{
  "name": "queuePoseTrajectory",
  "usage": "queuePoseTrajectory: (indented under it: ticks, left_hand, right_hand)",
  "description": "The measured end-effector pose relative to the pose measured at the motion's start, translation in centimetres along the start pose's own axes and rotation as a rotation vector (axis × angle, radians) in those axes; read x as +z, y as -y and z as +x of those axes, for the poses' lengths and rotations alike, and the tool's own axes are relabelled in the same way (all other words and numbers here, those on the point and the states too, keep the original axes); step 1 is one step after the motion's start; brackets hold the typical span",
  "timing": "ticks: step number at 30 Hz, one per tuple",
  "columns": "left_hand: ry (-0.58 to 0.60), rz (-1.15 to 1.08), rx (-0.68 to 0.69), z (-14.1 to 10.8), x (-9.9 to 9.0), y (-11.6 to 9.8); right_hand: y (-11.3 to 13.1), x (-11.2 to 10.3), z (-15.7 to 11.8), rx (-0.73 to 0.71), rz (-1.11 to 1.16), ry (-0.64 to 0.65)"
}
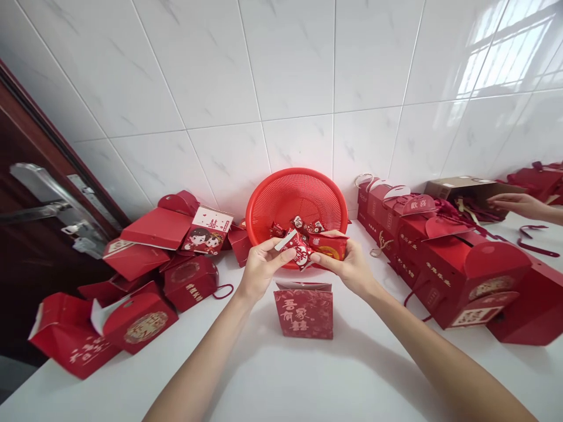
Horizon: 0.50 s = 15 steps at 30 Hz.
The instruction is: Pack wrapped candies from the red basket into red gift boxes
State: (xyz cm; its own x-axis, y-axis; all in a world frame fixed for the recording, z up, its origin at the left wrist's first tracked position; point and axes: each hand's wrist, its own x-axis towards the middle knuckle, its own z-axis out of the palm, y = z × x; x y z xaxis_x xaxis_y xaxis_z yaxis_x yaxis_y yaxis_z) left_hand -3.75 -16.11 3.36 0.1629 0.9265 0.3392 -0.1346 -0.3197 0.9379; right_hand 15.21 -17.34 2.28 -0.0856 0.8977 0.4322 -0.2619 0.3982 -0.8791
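Both hands meet above the white counter, just in front of a red mesh basket that leans against the tiled wall. The left hand pinches a red-and-white sweet packet between thumb and fingers, and the right hand grips a red packet with an orange mark, its fingers curled around it; the two packets touch each other between the hands. More wrapped sweets lie in the bottom of the basket, just behind the hands. Directly below the hands stands a small red box with gold characters, upright on the counter, its top flaps open. To the left a loose heap of red boxes lies tumbled against the wall, some on their sides, one showing a cartoon couple. To the right a row of boxes with rounded lids and cord handles stands closely packed, running from the wall towards the near edge. Behind that row sits a brown carton. At the far right another person's hand reaches over the counter near the carton, fingers stretched flat. A dark door with a metal handle fills the left edge
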Motion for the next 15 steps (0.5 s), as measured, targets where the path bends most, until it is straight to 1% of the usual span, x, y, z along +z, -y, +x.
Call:
queuePoseTrajectory:
  ticks: [4, 7, 8, 10, 12, 14, 15]
  left_hand:
    - [0.028, -0.019, 0.033, -0.5, 0.1, -1.4]
    - [0.058, 0.011, 0.087, -0.7, -0.6, -2.7]
    - [0.090, 0.044, 0.094, -0.7, -1.0, -3.2]
    - [0.211, 0.162, 0.075, -0.8, -2.0, -4.1]
    - [0.373, 0.322, 0.040, -0.9, -2.9, -4.8]
    - [0.503, 0.471, 0.014, -1.0, -3.4, -5.0]
    - [0.541, 0.527, 0.007, -1.0, -3.4, -5.0]
  right_hand:
    - [1.4, 0.3, -0.1, -0.004, 0.026, -0.001]
    - [2.5, -0.3, 0.0, -0.014, 0.025, -0.050]
    - [2.9, -0.6, 0.1, -0.021, 0.004, -0.077]
    - [4.0, -1.5, 0.2, -0.035, -0.051, -0.127]
    - [5.2, -2.3, 0.2, -0.035, -0.089, -0.149]
    - [6.2, -3.0, 0.1, -0.016, -0.106, -0.128]
    - [6.6, -3.2, 0.1, -0.005, -0.114, -0.114]
